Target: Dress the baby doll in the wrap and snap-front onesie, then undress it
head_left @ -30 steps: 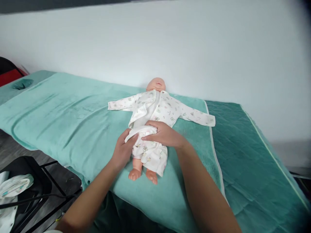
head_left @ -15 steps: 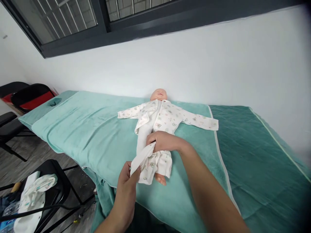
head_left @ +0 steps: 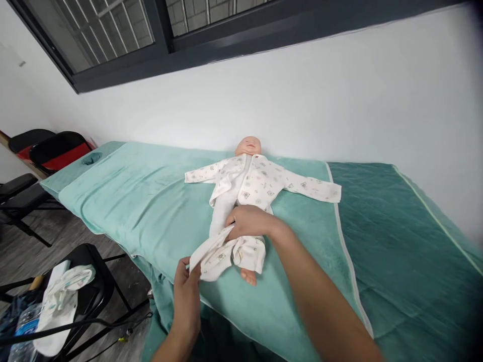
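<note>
The left hand has its fingers pinching the waistband edge of white, small-printed cloth trousers, bunched between both hands. The right hand bends over their other end; its fingertips are partly hidden, so I cannot tell whether they grip. Beyond the right fingers, a pinkish, smooth-headed doll lies face up in a white, printed cloth jacket on a bed covered in pale green fabric.
</note>
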### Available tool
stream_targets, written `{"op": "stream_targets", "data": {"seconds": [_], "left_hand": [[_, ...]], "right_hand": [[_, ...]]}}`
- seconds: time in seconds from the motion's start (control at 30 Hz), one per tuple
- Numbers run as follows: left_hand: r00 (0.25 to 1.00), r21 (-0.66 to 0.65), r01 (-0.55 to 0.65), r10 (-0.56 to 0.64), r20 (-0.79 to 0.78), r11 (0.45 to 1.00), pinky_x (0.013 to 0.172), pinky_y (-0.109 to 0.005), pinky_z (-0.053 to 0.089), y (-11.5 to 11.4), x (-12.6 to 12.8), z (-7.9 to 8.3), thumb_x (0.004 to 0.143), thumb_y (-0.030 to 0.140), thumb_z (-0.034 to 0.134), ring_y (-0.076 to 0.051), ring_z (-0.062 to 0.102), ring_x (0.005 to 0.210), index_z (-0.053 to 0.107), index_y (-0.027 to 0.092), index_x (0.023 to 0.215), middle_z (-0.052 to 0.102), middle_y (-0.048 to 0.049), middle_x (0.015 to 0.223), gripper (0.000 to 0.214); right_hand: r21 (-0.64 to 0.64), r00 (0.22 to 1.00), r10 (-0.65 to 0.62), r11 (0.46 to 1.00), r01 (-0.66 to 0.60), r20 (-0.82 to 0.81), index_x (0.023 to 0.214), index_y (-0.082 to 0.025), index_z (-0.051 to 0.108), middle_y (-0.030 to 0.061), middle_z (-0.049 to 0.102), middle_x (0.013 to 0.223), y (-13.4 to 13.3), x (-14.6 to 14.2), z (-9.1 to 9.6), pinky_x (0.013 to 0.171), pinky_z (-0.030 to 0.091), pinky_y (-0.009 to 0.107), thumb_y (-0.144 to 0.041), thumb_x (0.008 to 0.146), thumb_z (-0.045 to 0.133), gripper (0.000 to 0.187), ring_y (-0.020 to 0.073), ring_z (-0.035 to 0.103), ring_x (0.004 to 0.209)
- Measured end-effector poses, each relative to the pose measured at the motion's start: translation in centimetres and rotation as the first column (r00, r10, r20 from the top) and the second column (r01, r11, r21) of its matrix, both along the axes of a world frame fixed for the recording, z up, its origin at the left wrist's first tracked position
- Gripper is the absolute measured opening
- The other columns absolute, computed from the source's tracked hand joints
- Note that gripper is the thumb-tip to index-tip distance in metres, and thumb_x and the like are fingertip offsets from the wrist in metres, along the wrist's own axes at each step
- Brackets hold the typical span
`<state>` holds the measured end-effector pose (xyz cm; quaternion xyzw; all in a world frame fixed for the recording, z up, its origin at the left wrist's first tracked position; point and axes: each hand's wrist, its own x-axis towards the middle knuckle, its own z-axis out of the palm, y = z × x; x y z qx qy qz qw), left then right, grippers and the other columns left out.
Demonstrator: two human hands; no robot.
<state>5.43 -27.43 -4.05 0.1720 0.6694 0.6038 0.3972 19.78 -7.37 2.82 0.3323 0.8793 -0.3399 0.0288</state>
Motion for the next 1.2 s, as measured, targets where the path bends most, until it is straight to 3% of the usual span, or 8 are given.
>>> {"op": "stream_targets", "data": {"seconds": [0.17, 0.43, 0.57, 0.63, 0.77, 0.87, 1.07, 1.2], "left_hand": [[0.988, -0.035, 0.151, -0.151, -0.021, 0.988, 0.059, -0.021, 0.035, 1.0, -2.0, 0.6, 0.078, 0.055, 0.070, -0.011, 0.047, 0.064, 0.057, 0.021, 0.086, 0.053, 0.0055, 0.068, 0.037], [0.979, 0.009, 0.174, -0.174, 0.110, 0.985, 0.069, -0.023, 0.048, 1.0, -1.5, 1.3, 0.074, 0.054, 0.076, -0.012, 0.055, 0.074, 0.060, 0.019, 0.082, 0.058, 0.0026, 0.081, 0.039], [0.942, 0.028, 0.258, -0.257, 0.216, 0.966, 0.069, -0.030, 0.054, 0.8, -0.9, 1.9, 0.076, 0.053, 0.075, -0.009, 0.049, 0.055, 0.060, 0.018, 0.084, 0.056, 0.0046, 0.070, 0.038], [0.931, 0.048, 0.282, -0.286, 0.227, 0.958, 0.067, -0.029, 0.053, 0.9, -0.7, 2.2, 0.078, 0.052, 0.074, -0.008, 0.045, 0.049, 0.060, 0.018, 0.086, 0.054, 0.0061, 0.063, 0.037], [0.944, 0.078, 0.282, -0.291, 0.158, 0.956, 0.056, -0.022, 0.044, 1.5, -0.5, 1.9, 0.081, 0.052, 0.071, -0.011, 0.055, 0.057, 0.059, 0.017, 0.085, 0.060, 0.0025, 0.064, 0.037], [0.948, 0.117, 0.253, -0.270, 0.171, 0.960, 0.058, -0.023, 0.047, 2.2, -0.4, 1.5, 0.080, 0.050, 0.071, -0.012, 0.056, 0.059, 0.059, 0.018, 0.084, 0.064, 0.0008, 0.069, 0.035], [0.932, 0.066, 0.294, -0.301, 0.202, 0.953, 0.058, -0.026, 0.051, 4.0, -0.5, 2.1, 0.083, 0.042, 0.068, -0.017, 0.062, 0.072, 0.068, 0.015, 0.112, 0.073, -0.0075, 0.094, 0.040], [0.896, 0.188, 0.341, -0.379, 0.232, 0.921, 0.076, -0.028, 0.054, 5.1, -0.6, 2.5, 0.086, 0.041, 0.066, -0.021, 0.067, 0.090, 0.068, 0.017, 0.122, 0.075, -0.0080, 0.105, 0.043]], "right_hand": [[0.103, 0.999, -0.026, 0.994, 0.024, 0.018, 0.072, -0.023, 0.075, -0.0035, 0.065, 0.066, -0.6, -0.5, -0.1, 0.055, 0.028, 0.026, -0.049, 0.070, 0.072, 0.026, 0.0128, 0.054, 0.063], [0.140, 1.000, 0.011, 0.990, -0.012, 0.007, 0.079, -0.024, 0.074, -0.0019, 0.068, 0.075, -1.0, -0.2, 0.2, 0.059, 0.029, 0.027, -0.048, 0.074, 0.069, 0.025, 0.0138, 0.056, 0.068], [0.136, 1.000, 0.012, 0.991, -0.011, -0.010, 0.075, -0.024, 0.071, -0.0029, 0.068, 0.073, -0.8, -0.2, -0.1, 0.059, 0.028, 0.027, -0.043, 0.073, 0.069, 0.019, 0.0135, 0.056, 0.068], [0.127, 0.999, 0.021, 0.992, -0.018, -0.027, 0.073, -0.023, 0.069, -0.0031, 0.067, 0.072, -0.7, -0.1, -0.2, 0.059, 0.028, 0.027, -0.042, 0.073, 0.069, 0.019, 0.0133, 0.056, 0.068], [0.097, 0.997, 0.031, 0.995, -0.024, -0.077, 0.073, -0.023, 0.067, -0.0037, 0.065, 0.070, -0.5, 0.2, -0.1, 0.060, 0.028, 0.027, -0.047, 0.074, 0.069, 0.025, 0.0133, 0.055, 0.067], [0.081, 0.992, 0.055, 0.996, -0.046, -0.113, 0.071, -0.022, 0.063, -0.0040, 0.061, 0.068, -0.5, 0.4, 0.0, 0.059, 0.027, 0.027, -0.054, 0.076, 0.068, 0.033, 0.0132, 0.053, 0.067], [0.048, 0.989, 0.090, 0.995, -0.084, -0.120, 0.072, -0.021, 0.059, -0.0028, 0.059, 0.068, -0.8, 0.3, 0.2, 0.060, 0.029, 0.027, -0.065, 0.082, 0.060, 0.046, 0.0148, 0.054, 0.067], [0.012, 0.988, 0.060, 0.998, -0.059, -0.140, 0.080, -0.022, 0.065, -0.0001, 0.068, 0.079, -1.0, 0.2, 0.4, 0.064, 0.033, 0.028, -0.064, 0.087, 0.055, 0.044, 0.0176, 0.060, 0.075]]}}
